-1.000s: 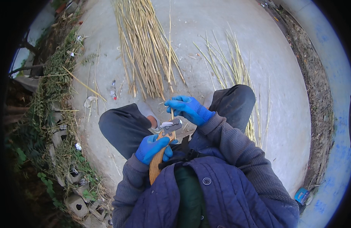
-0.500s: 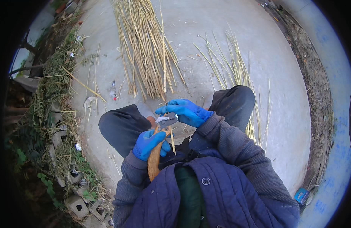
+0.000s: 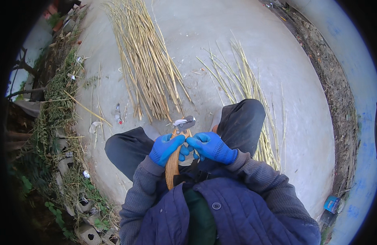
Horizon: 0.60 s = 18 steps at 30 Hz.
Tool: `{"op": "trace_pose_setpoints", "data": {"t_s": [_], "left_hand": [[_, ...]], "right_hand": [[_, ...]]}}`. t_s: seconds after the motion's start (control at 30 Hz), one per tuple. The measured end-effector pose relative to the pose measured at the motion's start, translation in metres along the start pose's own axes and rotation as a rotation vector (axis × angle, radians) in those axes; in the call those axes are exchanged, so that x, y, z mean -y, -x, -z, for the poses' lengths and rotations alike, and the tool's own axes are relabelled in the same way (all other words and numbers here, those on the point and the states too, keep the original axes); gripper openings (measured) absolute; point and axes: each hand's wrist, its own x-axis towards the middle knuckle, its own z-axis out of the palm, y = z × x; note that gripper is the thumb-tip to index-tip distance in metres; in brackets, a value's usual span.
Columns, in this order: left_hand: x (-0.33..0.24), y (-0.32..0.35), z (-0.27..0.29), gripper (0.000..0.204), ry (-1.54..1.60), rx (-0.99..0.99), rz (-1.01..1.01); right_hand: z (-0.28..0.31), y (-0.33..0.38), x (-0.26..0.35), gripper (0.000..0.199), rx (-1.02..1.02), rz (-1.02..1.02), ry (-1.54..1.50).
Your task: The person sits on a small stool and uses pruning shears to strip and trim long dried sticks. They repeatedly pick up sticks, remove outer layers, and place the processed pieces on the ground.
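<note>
We had wooden-handled tool (image 3: 175, 157) upright btwn knees, long axis pointing away from us. Left hand (image 3: 165, 148) wrapped tight round handle; right hand (image 3: 211, 147) pinched shut beside it, touching. Reed bundle (image 3: 145, 61) lay ahead on concrete floor (image 3: 278, 61).

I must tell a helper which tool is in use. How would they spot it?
On the concrete ground, find the seated person's knees. Between them, the left hand and right hand, both blue-gloved, grip a curved wooden-handled tool. Unlike the straw-coloured stalks, it has a metal head.
</note>
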Motion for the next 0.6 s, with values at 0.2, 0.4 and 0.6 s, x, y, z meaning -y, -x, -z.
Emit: {"op": "trace_pose_setpoints", "data": {"t_s": [0.2,0.4,0.6], "left_hand": [[-0.006,-0.015,0.003,0.046,0.033,-0.049,-0.04],[-0.022,-0.044,0.014,0.05,0.073,-0.075,-0.077],[-0.031,-0.053,-0.006,0.048,0.025,-0.124,-0.11]], "right_hand": [[0.007,0.01,-0.013,0.033,-0.055,0.116,0.122],[0.021,0.025,-0.011,0.032,-0.045,0.264,0.375],[0.032,0.021,0.011,0.028,0.013,0.08,-0.133]]}}
